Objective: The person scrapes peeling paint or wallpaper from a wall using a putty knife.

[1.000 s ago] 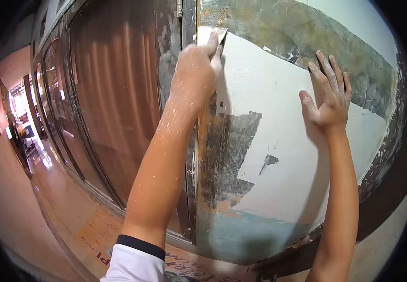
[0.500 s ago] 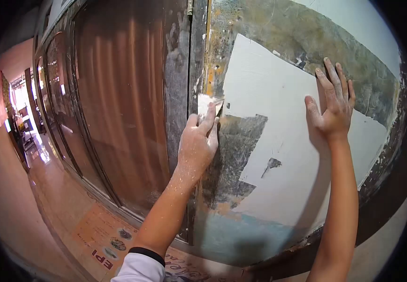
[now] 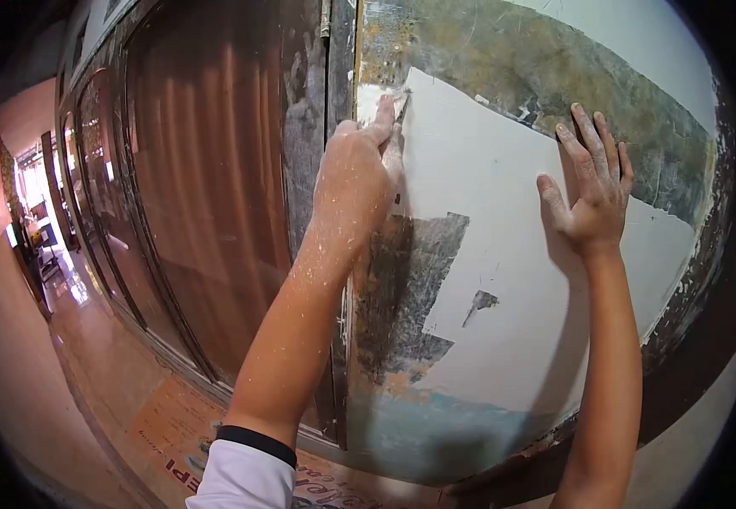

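Observation:
My left hand (image 3: 355, 170), dusted with white, is closed round a putty knife (image 3: 375, 103) and has its index finger stretched along the blade. White putty covers the visible blade, which lies against the wall's left edge beside the dark door frame; the handle is hidden in my fist. My right hand (image 3: 593, 191) rests flat with fingers spread, the fingertips on bare grey wall and the palm over white putty (image 3: 504, 229). Between the hands the putty layer has a ragged edge around a bare grey patch (image 3: 423, 271), with a smaller bare spot (image 3: 480, 305) lower down.
A dark-framed glass door (image 3: 207, 195) with a brown curtain behind it stands at left. Printed cardboard (image 3: 173, 424) covers part of the floor below. A corridor (image 3: 62, 271) runs back on the far left. The wall ends at a rough dark edge (image 3: 686, 280) on the right.
My left hand has slid the putty knife upward along the wall's left edge, and white putty now shows higher there. My right hand stays at the same place on the wall. The view has shifted slightly.

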A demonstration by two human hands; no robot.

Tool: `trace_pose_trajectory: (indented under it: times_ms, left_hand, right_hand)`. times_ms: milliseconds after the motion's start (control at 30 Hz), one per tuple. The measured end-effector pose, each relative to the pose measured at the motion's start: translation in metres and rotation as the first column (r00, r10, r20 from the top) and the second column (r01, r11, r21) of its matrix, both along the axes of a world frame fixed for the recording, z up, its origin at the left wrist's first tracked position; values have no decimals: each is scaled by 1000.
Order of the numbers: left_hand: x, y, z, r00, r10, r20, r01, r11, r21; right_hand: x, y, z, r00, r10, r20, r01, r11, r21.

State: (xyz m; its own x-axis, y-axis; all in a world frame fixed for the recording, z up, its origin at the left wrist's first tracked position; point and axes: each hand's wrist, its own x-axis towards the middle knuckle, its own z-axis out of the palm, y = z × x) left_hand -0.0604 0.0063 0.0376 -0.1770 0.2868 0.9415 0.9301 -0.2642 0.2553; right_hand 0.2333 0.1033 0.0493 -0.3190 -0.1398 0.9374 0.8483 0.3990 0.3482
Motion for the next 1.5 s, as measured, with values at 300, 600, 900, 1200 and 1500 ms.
trace_pose_trajectory:
  times_ms: [300, 600, 900, 1200, 1500]
  left_hand:
    - [11, -5, 57, 994, -37, 102, 50, 990, -130]
    - [-21, -14, -106, 998, -56, -12, 56, 998, -38]
    - [-15, -2, -148, 989, -143, 43, 142, 990, 15]
    - [-15, -9, -129, 994, -106, 41, 108, 991, -73]
    - [-12, -5, -118, 993, -102, 58, 105, 993, -52]
  right_hand:
    - [0, -1, -2, 1000, 27, -14, -28, 1000, -12]
    - [-1, 0, 0, 1000, 22, -17, -22, 1000, 9]
    - [-2, 1, -1, 1000, 7, -9, -7, 999, 42]
    - [-1, 5, -1, 1000, 18, -7, -17, 998, 52]
    - [-2, 1, -1, 1000, 20, -14, -20, 999, 30]
